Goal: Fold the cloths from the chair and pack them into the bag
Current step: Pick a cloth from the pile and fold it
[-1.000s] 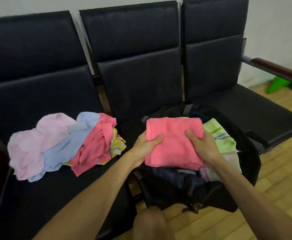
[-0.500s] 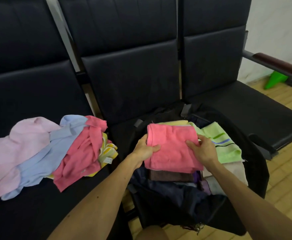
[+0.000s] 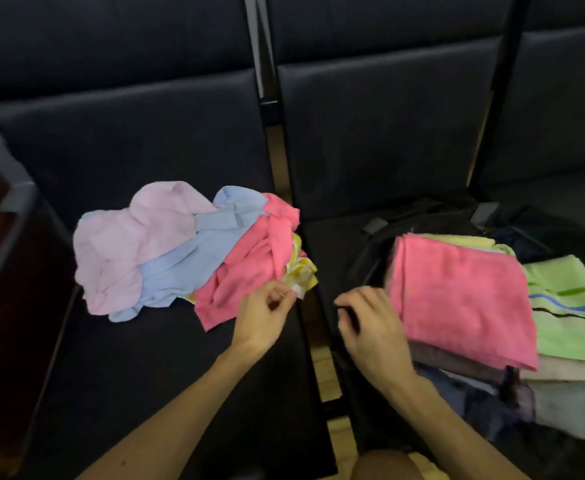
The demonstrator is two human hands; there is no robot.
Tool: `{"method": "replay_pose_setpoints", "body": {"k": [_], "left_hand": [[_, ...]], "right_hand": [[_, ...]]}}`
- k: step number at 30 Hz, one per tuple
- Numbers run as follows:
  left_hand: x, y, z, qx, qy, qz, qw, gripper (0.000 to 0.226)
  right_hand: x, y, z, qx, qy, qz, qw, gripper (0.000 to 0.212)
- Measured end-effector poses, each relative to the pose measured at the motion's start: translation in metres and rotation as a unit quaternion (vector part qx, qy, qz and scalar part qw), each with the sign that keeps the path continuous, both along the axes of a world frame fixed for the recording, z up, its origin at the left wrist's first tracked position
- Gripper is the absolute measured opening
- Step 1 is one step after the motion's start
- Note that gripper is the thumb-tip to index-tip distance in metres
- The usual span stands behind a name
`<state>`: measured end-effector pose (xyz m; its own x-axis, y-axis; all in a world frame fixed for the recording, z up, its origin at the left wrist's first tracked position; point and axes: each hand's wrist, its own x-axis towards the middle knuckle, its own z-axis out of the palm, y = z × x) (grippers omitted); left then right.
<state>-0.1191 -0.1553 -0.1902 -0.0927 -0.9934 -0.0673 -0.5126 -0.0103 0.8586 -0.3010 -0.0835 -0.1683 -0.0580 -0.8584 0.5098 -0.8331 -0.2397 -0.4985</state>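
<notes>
Left of bag (image 3: pixel 433 216) — crumpled cloths (image 3: pixel 187 251)

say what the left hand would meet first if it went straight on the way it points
Likely the white tag of the yellow striped cloth, just ahead of the left hand; whether they touch is blurred.

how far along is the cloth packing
Done: a folded pink cloth tops the stack in the bag, beside a green striped one. In hand: the left hand is at the yellow cloth, grip unclear; the right hand seems empty. Left: the loose pile of four cloths on the chair.
</notes>
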Motion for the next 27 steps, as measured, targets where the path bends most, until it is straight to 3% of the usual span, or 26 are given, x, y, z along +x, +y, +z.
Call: {"method": "replay_pose_setpoints", "body": {"k": [3,6,9,13,17,22,25,27], "left_hand": [[0.051,-0.008,-0.022,0.002,-0.102,0.011,0.995,0.010],[0.084,-0.014,-0.041,-0.017,-0.204,0.024,0.979,0.005],[0.103,-0.019,-0.054,-0.057,-0.311,-0.002,0.949,0.019],[0.115,-0.029,-0.062,-0.056,-0.350,-0.037,0.934,0.029],[0.120,-0.033,-0.066,-0.057,-0.378,-0.081,0.920,0.023],[0.116,-0.027,-0.060,-0.049,-0.436,-0.129,0.890,0.044],[0.118,-0.020,-0.058,0.004,-0.476,-0.144,0.868,0.063],[0.118,-0.011,-0.048,0.019,-0.478,-0.148,0.866,0.066]], "right_hand": [[0.049,-0.031,-0.026,0.116,0.004,0.018,0.993,0.016],[0.081,-0.057,-0.040,0.209,0.104,-0.002,0.972,0.023],[0.101,-0.072,-0.048,0.273,0.171,0.031,0.946,0.040],[0.113,-0.090,-0.058,0.385,0.158,0.058,0.907,0.055],[0.118,-0.098,-0.062,0.375,0.176,0.043,0.909,0.056],[0.118,-0.099,-0.066,0.368,0.213,0.023,0.905,0.045],[0.119,-0.092,-0.066,0.382,0.246,0.033,0.890,0.044],[0.119,-0.085,-0.063,0.393,0.226,0.031,0.891,0.043]]}}
